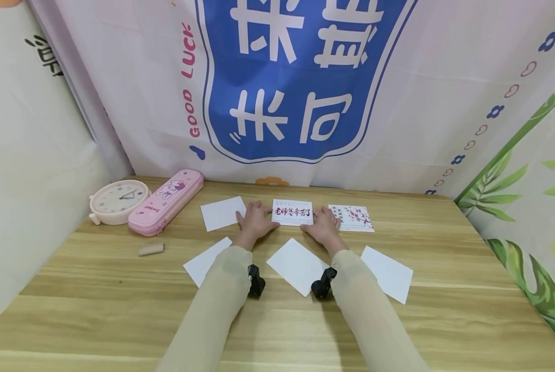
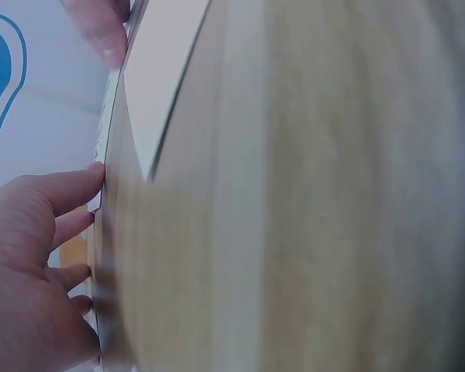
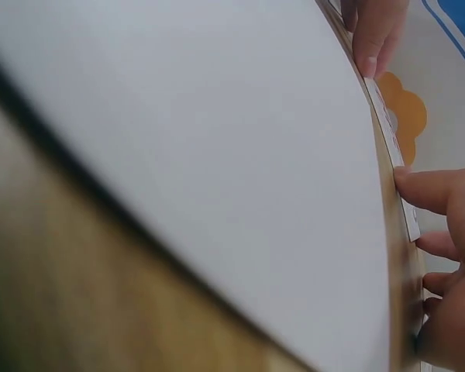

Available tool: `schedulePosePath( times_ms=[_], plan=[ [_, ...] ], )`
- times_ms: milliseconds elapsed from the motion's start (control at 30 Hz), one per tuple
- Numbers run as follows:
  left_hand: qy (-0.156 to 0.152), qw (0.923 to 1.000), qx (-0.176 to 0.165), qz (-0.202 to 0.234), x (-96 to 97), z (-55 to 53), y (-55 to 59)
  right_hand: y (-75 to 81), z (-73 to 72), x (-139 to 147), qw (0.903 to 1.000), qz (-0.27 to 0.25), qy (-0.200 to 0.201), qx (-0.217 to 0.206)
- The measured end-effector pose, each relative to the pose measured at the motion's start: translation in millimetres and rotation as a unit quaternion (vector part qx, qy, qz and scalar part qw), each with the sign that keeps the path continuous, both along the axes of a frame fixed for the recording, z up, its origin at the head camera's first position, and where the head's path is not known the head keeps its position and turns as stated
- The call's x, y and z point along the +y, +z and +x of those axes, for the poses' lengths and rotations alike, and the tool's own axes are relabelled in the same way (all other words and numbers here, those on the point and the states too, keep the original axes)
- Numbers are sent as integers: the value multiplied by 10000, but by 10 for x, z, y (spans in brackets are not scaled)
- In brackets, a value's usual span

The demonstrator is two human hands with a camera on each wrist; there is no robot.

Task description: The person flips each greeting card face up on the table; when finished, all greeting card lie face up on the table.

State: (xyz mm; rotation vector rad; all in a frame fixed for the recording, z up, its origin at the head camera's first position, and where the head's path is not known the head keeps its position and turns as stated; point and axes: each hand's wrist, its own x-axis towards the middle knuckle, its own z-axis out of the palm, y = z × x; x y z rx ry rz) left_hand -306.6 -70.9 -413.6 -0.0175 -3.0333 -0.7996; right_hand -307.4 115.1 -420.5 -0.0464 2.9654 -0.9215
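A white postcard with red Chinese lettering lies at the back middle of the table between both hands. My left hand holds its left end, thumb at the near corner and index finger farther up the side. Opposite it, my right hand holds the right end the same way. In the left wrist view the card appears edge-on, with the left thumb against it. To the right lies a card with a red blossom branch, partly behind the right fingers. A plain white card lies left, touched by the left hand's outer fingers.
Nearer me lie three plain white cards, left, middle and right. A pink pencil case, a round clock and a small brown piece sit at the left. A printed curtain hangs behind the table.
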Motion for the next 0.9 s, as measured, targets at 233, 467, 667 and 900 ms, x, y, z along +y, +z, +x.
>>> schedulePosePath(
  times_ms=[233,467,667,900],
  plan=[
    [-18,9999,65,90,-7,7,-20,-14,4,19,9998,-123,-48,124],
    [-59,9999,113,77,-6,3,-34,-18,17,31,9996,-136,-53,242],
    [-48,9999,134,73,-3,-1,-35,-18,12,31,9997,-73,-38,228],
    [-29,9998,152,124,2,5,-32,-10,9,22,9998,6,-51,192]
  ],
)
